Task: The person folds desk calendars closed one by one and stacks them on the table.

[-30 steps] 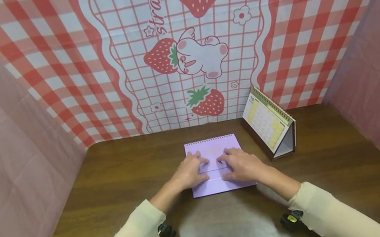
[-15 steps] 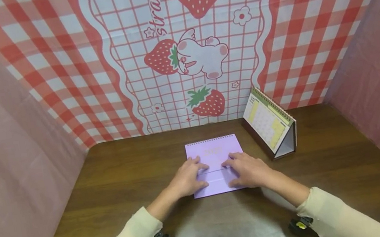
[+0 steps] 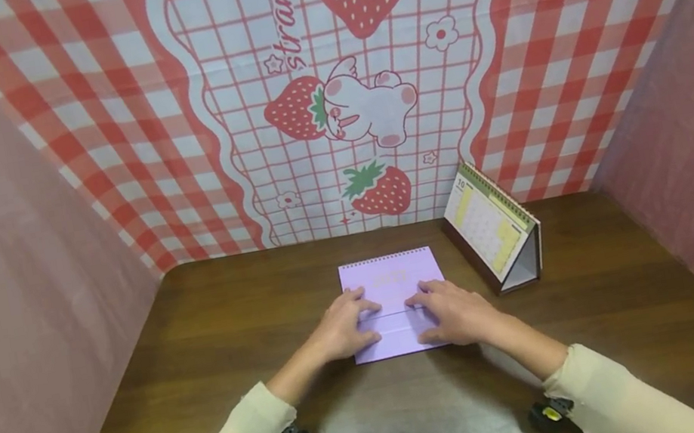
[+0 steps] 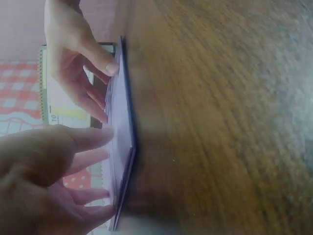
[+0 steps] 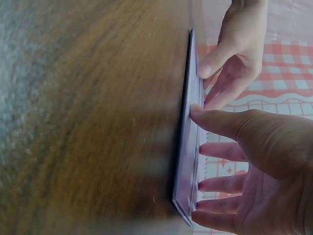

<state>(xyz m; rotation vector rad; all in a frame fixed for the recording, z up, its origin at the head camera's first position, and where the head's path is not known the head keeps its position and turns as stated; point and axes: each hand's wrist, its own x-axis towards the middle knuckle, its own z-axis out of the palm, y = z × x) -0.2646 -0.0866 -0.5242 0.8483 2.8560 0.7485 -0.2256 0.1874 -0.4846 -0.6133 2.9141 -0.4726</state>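
Observation:
A lilac desk calendar (image 3: pixel 394 293) lies flat on the wooden table, its spiral binding along the far edge and faint gold print near the top. Across its lower half run crosswise lines. My left hand (image 3: pixel 341 326) rests on its left side with fingers spread and fairly straight. On the right side, my right hand (image 3: pixel 458 311) lies in the same way, thumb nearer my body. Both wrist views show the calendar edge-on, low over the wood, with left fingertips (image 4: pixel 108 208) and right fingertips (image 5: pixel 200 215) at its upper face. Neither hand curls round it.
A second desk calendar (image 3: pixel 487 227), with a green header and yellow-marked page, stands tented at the back right. Behind the table (image 3: pixel 231 305) hangs a red-and-white strawberry cloth (image 3: pixel 250 133). Pinkish cloths (image 3: pixel 1 251) close off both sides.
Over the last second both hands have slid apart and slightly toward my body, uncovering more of the lilac calendar's cover. In the last half second they have hardly moved.

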